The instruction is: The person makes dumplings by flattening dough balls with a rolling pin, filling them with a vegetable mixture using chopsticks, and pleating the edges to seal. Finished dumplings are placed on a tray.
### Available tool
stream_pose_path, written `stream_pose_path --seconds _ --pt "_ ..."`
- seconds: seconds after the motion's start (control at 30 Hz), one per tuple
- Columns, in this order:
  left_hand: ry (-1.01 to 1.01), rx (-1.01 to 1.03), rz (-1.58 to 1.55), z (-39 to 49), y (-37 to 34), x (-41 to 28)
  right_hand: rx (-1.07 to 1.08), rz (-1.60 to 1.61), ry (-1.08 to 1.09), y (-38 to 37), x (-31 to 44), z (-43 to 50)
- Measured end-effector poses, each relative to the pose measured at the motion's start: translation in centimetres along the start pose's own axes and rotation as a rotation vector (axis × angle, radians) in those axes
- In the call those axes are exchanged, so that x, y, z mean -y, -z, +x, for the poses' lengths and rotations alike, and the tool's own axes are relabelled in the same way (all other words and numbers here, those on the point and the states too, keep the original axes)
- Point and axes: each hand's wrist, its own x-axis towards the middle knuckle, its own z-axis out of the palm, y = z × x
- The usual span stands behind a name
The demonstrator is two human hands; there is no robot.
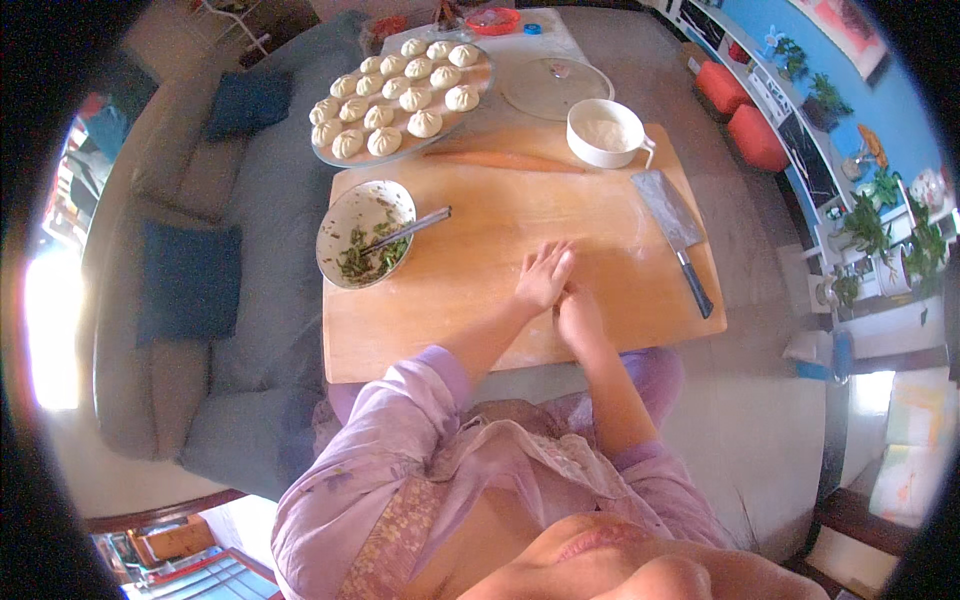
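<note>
Over the front half of the floured wooden board (487, 217), my two hands touch each other. My left hand (546, 276) lies with its fingers outstretched and slightly apart against my right hand (577, 315), whose fingers are mostly covered. Whether anything lies between the palms cannot be seen. Left of them, a white bowl (328, 247) holds green filling (379, 259) and a pair of chopsticks (412, 229). A cleaver (667, 210) with a black handle rests on the board's right side. Beyond, pleated buns (424, 124) stand in rows on a large round glass tray (330, 159).
A tapered wooden rolling pin (510, 160) lies along the board's far edge. A white cup (600, 157) of flour and a glass lid (559, 90) are near it. Farther back stands a red basket (493, 22). A grey sofa (262, 187) is on the left, red stools (756, 137) on the right.
</note>
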Motion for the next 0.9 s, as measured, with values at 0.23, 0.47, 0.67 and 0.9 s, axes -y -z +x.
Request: stream_pose_path --seconds 0.23,0.47,0.67,0.9 --pt "-0.016 -0.275 0.620 -0.2 1.2 -0.5 0.122 -0.074 -0.273 -1.1 -0.2 0.8" --pt "0.185 -0.131 -0.195 -2.8 2.8 -0.4 0.353 0.273 -0.166 -3.0 -0.5 1.2" --pt "0.222 -0.311 0.470 -4.1 4.4 0.3 0.196 -0.129 -0.233 -3.0 2.8 1.4" --pt "0.066 -0.031 0.086 -3.6 2.8 0.3 0.350 0.140 -0.203 -2.6 2.3 1.1"
